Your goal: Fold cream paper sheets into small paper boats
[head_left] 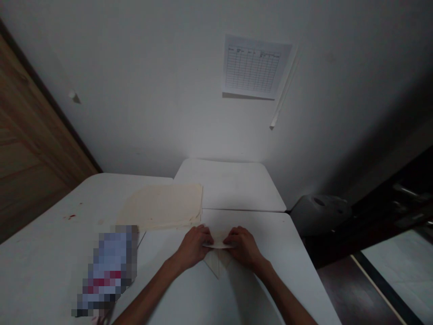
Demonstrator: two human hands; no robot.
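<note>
Pale grey wall (pixel 145 90) behind white smooth-topped bench (pixel 280 239). Flat stack of thin cream sheets (pixel 165 203) on bench, beyond left hand (pixel 195 246). Blue-grey item with red band (pixel 108 266) near left forearm, pixelated; any label unreadable. White printed paper sheet (pixel 255 67) on wall: ruled table, header row on top, words too small to read. Both hands curled nearly closed, left and right hand (pixel 243 247) pinching opposite ends of folded cream paper (pixel 213 262), pointed flap toward wearer, just above or on bench, cannot tell which.
</note>
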